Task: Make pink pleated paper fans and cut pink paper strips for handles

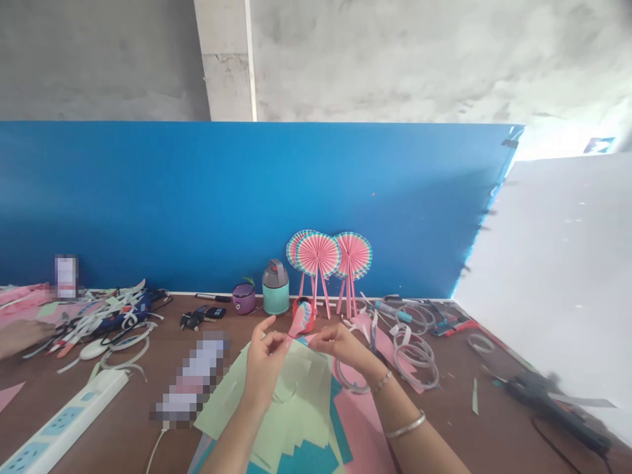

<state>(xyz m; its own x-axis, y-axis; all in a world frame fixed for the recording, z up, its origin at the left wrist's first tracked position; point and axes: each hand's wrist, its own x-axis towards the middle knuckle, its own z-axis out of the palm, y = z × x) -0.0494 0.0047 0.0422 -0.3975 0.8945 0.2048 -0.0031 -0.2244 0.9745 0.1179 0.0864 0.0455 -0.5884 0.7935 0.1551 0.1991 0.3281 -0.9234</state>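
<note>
In the head view, the left hand (264,365) and the right hand (340,345) are both pinching a pleated pink paper strip (303,319) between their fingertips, holding it just above the green sheet (296,401) on the desk (474,428); the pleats seem to be getting gathered. Finished paper fans (318,255) are standing beyond the hands, and tape rings (415,359) are lying right of the right hand. Any further folding is likely calling for both pinches holding the pleats pressed tight.

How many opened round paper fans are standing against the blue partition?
3. The right fan, the middle fan in front, and the left fan half hidden behind it, all standing beside the teal canister. The folded pink paper nearer the camera is not counted.
</note>
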